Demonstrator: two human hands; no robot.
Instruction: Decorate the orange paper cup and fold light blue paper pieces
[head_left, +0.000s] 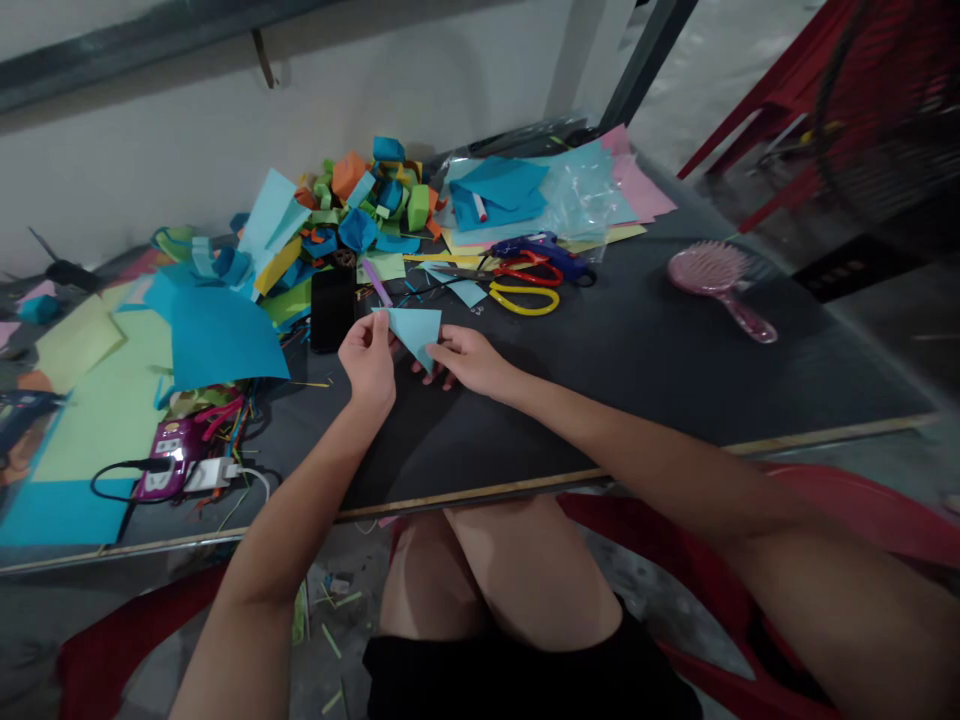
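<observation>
A light blue piece of paper (417, 332), roughly triangular, is held between my two hands above the dark table. My left hand (369, 358) pinches its left corner between thumb and fingers. On the other side, my right hand (471, 360) grips the lower right edge, thumb on top and fingers partly hidden beneath. Just beyond the paper lie a purple pen-like stick (377, 283) and a black phone (333, 310). Scissors with yellow and red handles (525, 298) rest behind my right hand, next to a blue glue gun (544, 252).
Folded coloured paper pieces (358, 205) are heaped at the back. Large sheets (225, 335) and a purple power adapter (166, 458) with cables lie at left. Plastic-wrapped paper (585, 190) is at the back right, a pink hairbrush (709, 270) at right. The table's front edge (480, 495) is near my forearms.
</observation>
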